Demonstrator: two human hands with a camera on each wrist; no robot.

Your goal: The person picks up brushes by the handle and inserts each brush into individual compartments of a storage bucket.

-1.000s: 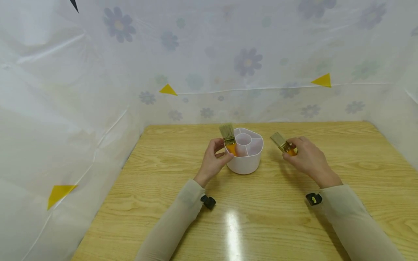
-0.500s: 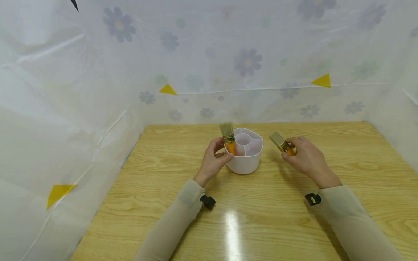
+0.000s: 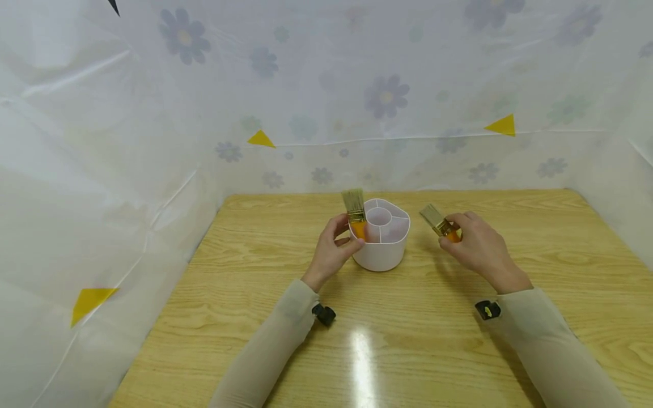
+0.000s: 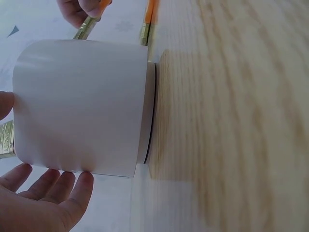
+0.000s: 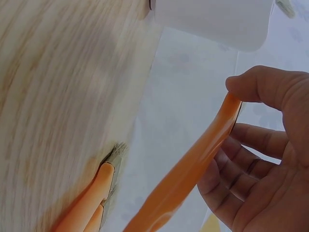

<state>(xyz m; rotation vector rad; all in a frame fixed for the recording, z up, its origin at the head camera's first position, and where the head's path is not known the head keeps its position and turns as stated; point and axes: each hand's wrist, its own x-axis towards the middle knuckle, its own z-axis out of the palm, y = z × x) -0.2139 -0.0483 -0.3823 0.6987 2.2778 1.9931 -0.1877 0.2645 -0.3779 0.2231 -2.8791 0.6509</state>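
A white desk organizer [image 3: 380,258] with several compartments around a round middle one stands on the table. One paintbrush [image 3: 359,229] is upright in its left compartment, bristles up, orange handle down inside. My left hand [image 3: 331,249] holds the organizer from the left, thumb at the rim and fingertips [image 4: 83,181] on the outer wall. To the right of the organizer, my right hand [image 3: 479,246] pinches a second paintbrush [image 3: 432,216] by its orange handle [image 5: 188,169], above the table. Its bristles point up and left, towards the back.
In the right wrist view, more orange-handled paintbrushes [image 5: 89,200] lie on the wooden table [image 3: 408,345], hidden behind the right hand in the head view. White flowered sheeting [image 3: 326,102] with yellow triangles rises behind the table and at both sides. A black wrist camera [image 3: 323,314] sits on each cuff.
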